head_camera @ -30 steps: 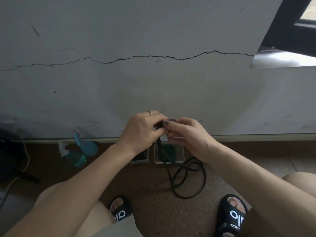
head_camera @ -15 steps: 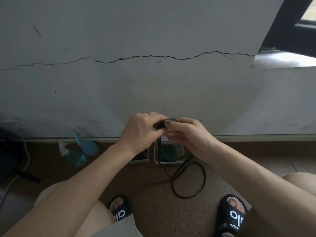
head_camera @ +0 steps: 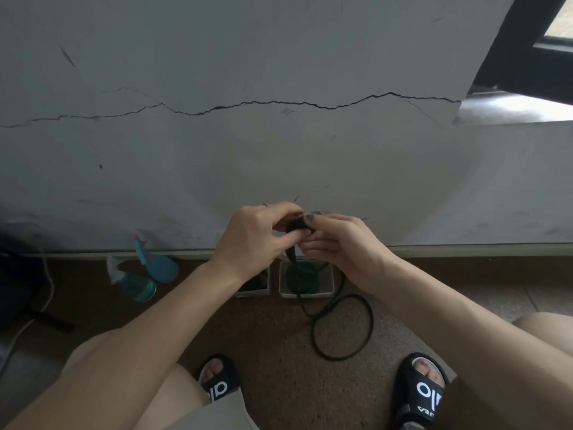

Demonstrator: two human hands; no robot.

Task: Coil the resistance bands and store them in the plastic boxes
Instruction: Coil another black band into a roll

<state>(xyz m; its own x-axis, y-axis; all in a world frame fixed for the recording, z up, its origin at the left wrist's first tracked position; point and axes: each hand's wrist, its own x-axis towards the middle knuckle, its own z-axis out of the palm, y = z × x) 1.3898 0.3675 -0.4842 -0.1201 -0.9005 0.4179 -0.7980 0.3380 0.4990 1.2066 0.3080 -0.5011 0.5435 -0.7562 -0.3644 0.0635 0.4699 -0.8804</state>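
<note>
Resistance band (head_camera: 341,328), black and thin, is the thing we are working on, and the loose part of it has shrunk over the last second: a second ago several loops lay tangled on the floor in the lower middle of the frame, and now only one open loop trails there, with a single strand rising from it to our hands. We judge the missing length has gone into the small black coil (head_camera: 296,225) pinched between our hands at the centre of the frame, so the coiling is going well but is not finished.

Going down in size, the floor (head_camera: 279,352) is brown and speckled, with our two sandalled feet at the bottom edge. Against the skirting, just below our hands, stand two plastic boxes side by side: the right box (head_camera: 328,276) already holds a rolled green band (head_camera: 299,276), while the left box (head_camera: 257,287) is mostly hidden by our left wrist and we cannot tell what is in it. The black strand crosses in front of the right box.

Our left hand (head_camera: 251,240) has its fingers curled around the coil, and our right hand (head_camera: 338,243) pinches it from the other side between thumb and fingers. Both have stayed almost in place while the band fed in. The remaining loop must be wound up before the coil can go into a box
</note>
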